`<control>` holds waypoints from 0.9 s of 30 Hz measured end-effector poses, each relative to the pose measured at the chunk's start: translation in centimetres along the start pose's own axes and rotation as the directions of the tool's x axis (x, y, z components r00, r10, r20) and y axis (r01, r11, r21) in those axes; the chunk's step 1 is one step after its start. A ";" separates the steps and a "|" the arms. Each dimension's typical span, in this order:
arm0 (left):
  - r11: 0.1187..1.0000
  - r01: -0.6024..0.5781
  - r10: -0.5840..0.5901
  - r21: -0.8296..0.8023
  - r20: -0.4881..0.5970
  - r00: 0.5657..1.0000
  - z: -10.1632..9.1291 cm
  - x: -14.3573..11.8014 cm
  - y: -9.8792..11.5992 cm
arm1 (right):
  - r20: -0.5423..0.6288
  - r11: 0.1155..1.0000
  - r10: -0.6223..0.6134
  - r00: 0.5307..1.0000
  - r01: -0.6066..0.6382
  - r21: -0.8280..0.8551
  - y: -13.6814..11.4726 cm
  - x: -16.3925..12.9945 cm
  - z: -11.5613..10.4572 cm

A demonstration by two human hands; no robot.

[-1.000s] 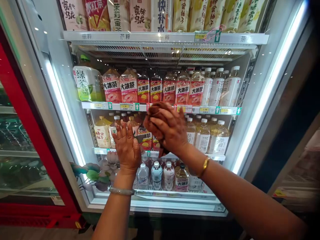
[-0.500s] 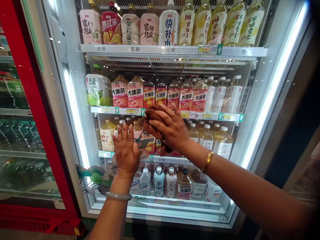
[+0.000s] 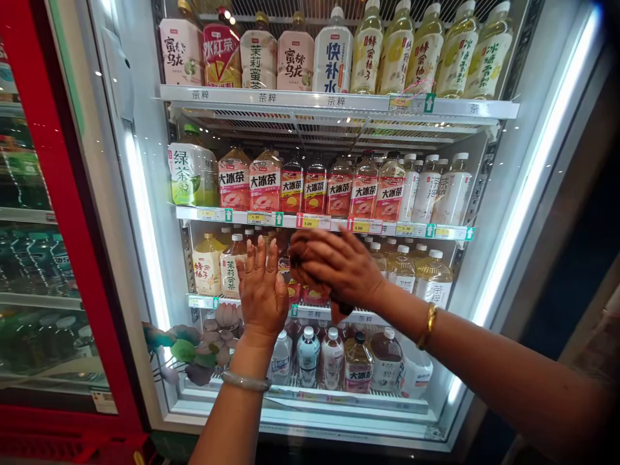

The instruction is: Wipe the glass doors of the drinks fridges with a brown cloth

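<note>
Head view, right hand hides brown cloth

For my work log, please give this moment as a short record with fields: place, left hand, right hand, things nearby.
Place: glass door of a lit drinks fridge
Left hand: flat on the glass, fingers spread and pointing up, holds nothing
Right hand: presses a dark brown cloth against the glass
Wrists: pale bangle on left, gold bracelet on right
Nearby: shelves of tea bottles behind the glass; red fridge to the left
</note>
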State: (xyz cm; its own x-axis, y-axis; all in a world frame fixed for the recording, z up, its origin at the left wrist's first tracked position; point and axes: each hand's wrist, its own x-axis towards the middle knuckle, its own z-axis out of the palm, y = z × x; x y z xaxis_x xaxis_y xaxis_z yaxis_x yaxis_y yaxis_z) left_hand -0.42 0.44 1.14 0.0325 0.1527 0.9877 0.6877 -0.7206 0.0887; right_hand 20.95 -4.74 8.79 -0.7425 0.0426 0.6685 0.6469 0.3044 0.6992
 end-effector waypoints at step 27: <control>0.993 0.008 -0.013 -0.116 -0.039 0.999 2.8 0.5 6.0 | 0.015 0.996 -0.088 0.996 0.088 -0.012 0.9 -1.5 -2.4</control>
State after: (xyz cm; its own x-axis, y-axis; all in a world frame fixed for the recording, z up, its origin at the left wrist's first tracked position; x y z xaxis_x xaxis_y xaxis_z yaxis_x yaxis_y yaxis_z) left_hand 5.75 -1.86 1.82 -0.0048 0.1350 0.9908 0.5989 -0.7931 0.1110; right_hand 23.02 -6.86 9.02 -0.7990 0.0297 0.6006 0.5809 0.2960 0.7582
